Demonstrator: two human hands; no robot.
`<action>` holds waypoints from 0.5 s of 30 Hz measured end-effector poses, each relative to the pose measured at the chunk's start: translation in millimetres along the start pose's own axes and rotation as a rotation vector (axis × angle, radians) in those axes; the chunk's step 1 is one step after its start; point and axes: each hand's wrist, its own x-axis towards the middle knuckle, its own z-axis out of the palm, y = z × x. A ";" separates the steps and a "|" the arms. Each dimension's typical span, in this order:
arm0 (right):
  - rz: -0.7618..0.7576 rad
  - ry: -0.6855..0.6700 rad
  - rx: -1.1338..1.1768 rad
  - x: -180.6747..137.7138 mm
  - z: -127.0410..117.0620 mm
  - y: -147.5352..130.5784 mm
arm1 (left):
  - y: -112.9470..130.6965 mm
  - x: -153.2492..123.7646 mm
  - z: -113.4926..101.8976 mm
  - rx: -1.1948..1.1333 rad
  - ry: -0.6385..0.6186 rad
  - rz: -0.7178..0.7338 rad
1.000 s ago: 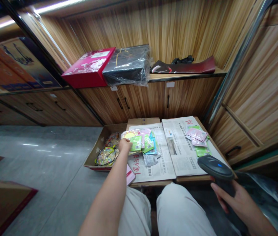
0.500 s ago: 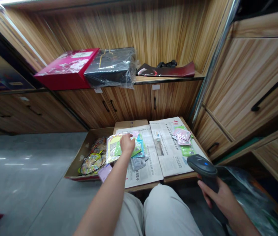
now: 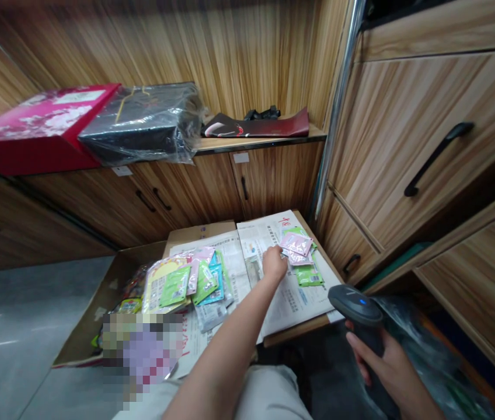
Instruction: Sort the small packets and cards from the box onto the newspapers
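Note:
My left hand reaches across the newspaper, fingers curled together at the left edge of a pink packet. That packet lies on a small pile with another pink one and green packets. My right hand is wrapped around the handle of a dark barcode scanner, which has a small blue light on its head. On the left part of the newspaper lies a second group of packets: green, blue and grey, partly over a larger yellow sheet-like package.
Newspaper covers cardboard in front of my knees. An open carton with packaged goods stands at the left. Wooden cabinets with black handles enclose the spot. The shelf bears a pink box and a plastic-wrapped dark box.
My left hand has moved from the left group of packets to the right pile. The view has turned right. My right hand keeps the scanner.

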 end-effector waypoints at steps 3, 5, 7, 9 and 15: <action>0.008 0.012 -0.011 5.9 -5.1 6.2 | 27.4 17.8 16.3 0.038 0.050 -0.076; 0.016 0.019 -0.011 8.8 -7.6 11.4 | 41.8 26.5 24.7 0.067 0.080 -0.151; 0.030 0.032 -0.010 11.0 -9.3 16.7 | 50.2 32.7 30.9 0.090 0.082 -0.217; 0.047 0.037 -0.020 12.4 -10.4 21.0 | 52.0 36.7 34.3 0.096 0.060 -0.258; 0.028 0.005 -0.042 12.6 -10.7 23.7 | 32.6 37.2 25.8 0.100 -0.005 -0.277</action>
